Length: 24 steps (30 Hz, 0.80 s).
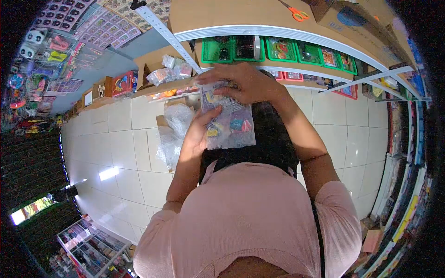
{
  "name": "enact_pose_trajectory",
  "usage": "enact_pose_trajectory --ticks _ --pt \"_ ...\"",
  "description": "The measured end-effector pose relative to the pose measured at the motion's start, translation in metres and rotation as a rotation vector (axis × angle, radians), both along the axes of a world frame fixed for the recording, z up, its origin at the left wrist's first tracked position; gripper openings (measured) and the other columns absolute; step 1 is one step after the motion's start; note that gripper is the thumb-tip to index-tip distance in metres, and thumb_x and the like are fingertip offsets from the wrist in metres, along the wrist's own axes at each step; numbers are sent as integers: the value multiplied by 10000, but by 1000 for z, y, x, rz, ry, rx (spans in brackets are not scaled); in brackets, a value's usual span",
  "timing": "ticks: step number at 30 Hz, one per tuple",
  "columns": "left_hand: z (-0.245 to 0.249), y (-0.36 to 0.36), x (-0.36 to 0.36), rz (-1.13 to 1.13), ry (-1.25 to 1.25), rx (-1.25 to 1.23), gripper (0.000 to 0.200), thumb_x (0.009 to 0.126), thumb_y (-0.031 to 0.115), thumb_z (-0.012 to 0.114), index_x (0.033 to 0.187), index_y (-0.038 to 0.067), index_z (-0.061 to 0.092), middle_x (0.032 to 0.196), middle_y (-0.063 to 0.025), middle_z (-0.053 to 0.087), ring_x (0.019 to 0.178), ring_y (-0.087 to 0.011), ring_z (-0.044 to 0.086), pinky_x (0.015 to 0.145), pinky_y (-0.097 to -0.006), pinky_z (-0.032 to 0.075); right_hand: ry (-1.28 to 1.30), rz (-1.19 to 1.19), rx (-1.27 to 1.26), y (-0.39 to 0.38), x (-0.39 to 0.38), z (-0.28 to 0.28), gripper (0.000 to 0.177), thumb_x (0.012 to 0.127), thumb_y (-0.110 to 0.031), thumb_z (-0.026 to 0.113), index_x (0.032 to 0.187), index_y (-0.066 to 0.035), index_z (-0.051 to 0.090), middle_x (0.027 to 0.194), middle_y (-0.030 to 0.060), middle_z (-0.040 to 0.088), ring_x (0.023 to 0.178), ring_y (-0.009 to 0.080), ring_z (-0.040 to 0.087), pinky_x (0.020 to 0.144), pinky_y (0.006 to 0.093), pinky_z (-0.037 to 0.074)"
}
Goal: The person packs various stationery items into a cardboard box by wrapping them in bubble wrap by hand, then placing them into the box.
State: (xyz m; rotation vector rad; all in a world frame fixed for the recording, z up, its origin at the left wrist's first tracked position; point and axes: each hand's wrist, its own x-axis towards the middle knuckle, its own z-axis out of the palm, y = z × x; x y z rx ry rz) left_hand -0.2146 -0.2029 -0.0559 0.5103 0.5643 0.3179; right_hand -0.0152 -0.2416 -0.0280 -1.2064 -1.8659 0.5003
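A clear plastic bag [232,127] with small yellow, pink and blue items inside is held upright in front of my body. My left hand [199,132] grips its left edge, with the thumb over the front. Across the top of the bag lies my right hand [238,83], its fingers bent over the upper part and pointing left. The right fingertips partly cover the bag's top. What the bag's items are is too small to tell.
Bubble wrap [178,120] lies on the tiled floor at the left. Green baskets [281,50] stand on a shelf ahead, below a cardboard-covered top [241,16] with orange scissors [299,15]. Shelves run along the right; a display case [95,248] stands lower left.
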Motion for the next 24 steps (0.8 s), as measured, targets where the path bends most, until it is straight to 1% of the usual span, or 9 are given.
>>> enact_pose_trajectory --ticks 3,4,7,9,15,18,19,21,24 --pt "-5 2 -4 85 -11 -26 480 924 351 502 1273 25 450 1182 -160 546 1080 -289 538 907 -436 453 161 -9 -133 -3 -2 4 346 898 -186 535 1221 -62 532 1120 119 633 973 208 632 833 333 479" --pt "1 4 -3 49 -70 -151 520 922 409 473 1276 29 451 1193 -161 541 1090 -292 530 914 -439 445 219 -18 -215 -4 -2 6 335 913 -204 520 1216 -62 533 1118 119 634 962 186 636 828 324 477" --pt "12 10 3 -24 -300 -475 676 893 578 406 1302 41 423 1238 -167 515 1125 -304 505 945 -462 417 380 -54 27 2 -13 -16 324 939 -220 487 1210 -48 528 1101 98 641 920 144 641 805 293 472" --pt "-1 12 2 -31 -524 -625 810 841 683 388 1343 47 368 1284 -176 479 1155 -319 491 976 -495 392 339 -27 -117 -3 -9 -13 346 944 -221 488 1228 -24 501 1130 97 626 920 150 646 822 295 476" --pt "-32 13 2 -62 -403 -587 740 875 629 384 1335 50 374 1290 -172 477 1178 -319 478 1000 -504 363 579 155 -200 0 -12 -25 384 942 -193 501 1259 20 460 1092 112 628 883 176 654 840 318 503" --pt "-32 8 8 5 -253 -506 624 907 505 399 1329 45 372 1295 -174 475 1191 -319 470 1006 -498 361 664 204 -217 0 -12 -24 383 938 -180 509 1264 15 461 1082 118 631 877 190 655 825 322 513" --pt "-33 8 9 -8 -315 -486 600 905 469 402 1326 41 372 1294 -174 476 1191 -319 471 1005 -497 363 680 223 -211 0 -12 -25 383 937 -176 512 1266 13 462 1087 120 629 874 194 656 817 320 516" --pt "-31 6 11 -34 -439 -443 555 901 395 410 1319 33 371 1292 -175 477 1190 -319 473 1004 -495 367 672 210 -230 -1 -9 -26 383 931 -159 522 1268 11 458 1144 141 599 867 201 657 808 318 520" --pt "-5 8 18 36 -215 -275 548 894 364 420 1315 16 370 1287 -183 478 1184 -320 475 997 -496 375 743 3 -174 1 -3 -27 386 926 -179 536 1255 10 468 1212 162 553 927 210 637 828 329 510"
